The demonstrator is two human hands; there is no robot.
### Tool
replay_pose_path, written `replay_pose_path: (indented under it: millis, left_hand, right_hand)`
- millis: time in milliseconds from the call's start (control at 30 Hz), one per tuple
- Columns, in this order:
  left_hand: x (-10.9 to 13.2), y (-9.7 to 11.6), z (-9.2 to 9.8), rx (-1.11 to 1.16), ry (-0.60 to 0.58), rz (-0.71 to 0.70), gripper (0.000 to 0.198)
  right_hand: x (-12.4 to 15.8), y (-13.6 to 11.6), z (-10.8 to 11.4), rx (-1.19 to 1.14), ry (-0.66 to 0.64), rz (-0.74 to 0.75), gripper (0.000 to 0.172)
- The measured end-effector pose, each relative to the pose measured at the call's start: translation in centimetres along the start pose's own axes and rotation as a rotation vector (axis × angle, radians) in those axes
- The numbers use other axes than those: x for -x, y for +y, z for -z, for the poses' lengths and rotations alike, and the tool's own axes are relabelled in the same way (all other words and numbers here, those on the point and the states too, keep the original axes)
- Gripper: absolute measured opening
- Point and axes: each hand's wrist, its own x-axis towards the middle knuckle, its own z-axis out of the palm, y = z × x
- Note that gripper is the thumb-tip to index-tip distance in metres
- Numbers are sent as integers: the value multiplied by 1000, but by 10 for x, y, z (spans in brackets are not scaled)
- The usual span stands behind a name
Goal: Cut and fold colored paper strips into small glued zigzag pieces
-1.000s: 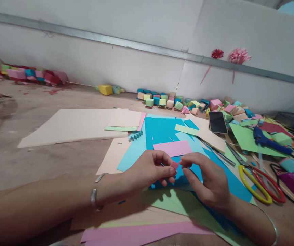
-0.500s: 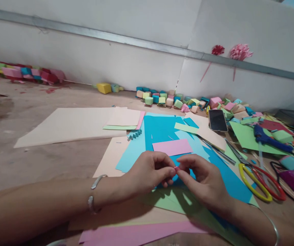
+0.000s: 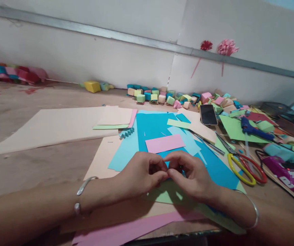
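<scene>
Just past the fingers (image 3: 159, 177), a pink card (image 3: 165, 143) lies flat on blue paper (image 3: 150, 124). It looks light, thin and easy to crease, so its edges seem best to hold, softly. The left hand (image 3: 142, 176) and right hand (image 3: 191, 176) meet at the tips; I can't tell what they pinch, if anything. Below them, green paper (image 3: 161, 196) lies on the brown desk (image 3: 47, 164). Scissors (image 3: 235, 153) lie to their right, and a white wall (image 3: 111, 61) stands well past them.

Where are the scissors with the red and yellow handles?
In the head view, the scissors lie on the right side, to the right of the right hand and near the blue glue gun.
</scene>
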Motion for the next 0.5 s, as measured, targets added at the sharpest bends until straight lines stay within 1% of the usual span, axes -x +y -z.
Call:
replay_pose_path:
  millis: [67,133,200,267,333,400,467,500]
  left_hand:
    - [-1,1,1,72,-35,63,15]
    - [-4,1,2,167,-57,124,19]
    - [-7,0,3,273,-71,148,21]
    - [-9,-1,3,357,-65,124,23]
    - [-11,-2,4,384,-52,80,30]
    - [-12,-4,5,348,-32,44,38]
    - [-12,-6,5,291,-6,31,38]
    - [-12,-7,5,271,12,24,37]
  right_hand:
    - [-3,-1,2,-106,-30,-87,22]
    - [-6,0,5,-206,-56,-180,15]
    - [-10,2,9,-237,-49,-217,11]
    - [-12,4,12,-202,-14,-208,13]
    - [-13,5,13,-168,35,-203,14]
    - [-13,7,14,-167,96,-211,14]
    - [-13,8,14,-187,137,-219,13]
    - [-13,8,14,-198,135,-224,12]
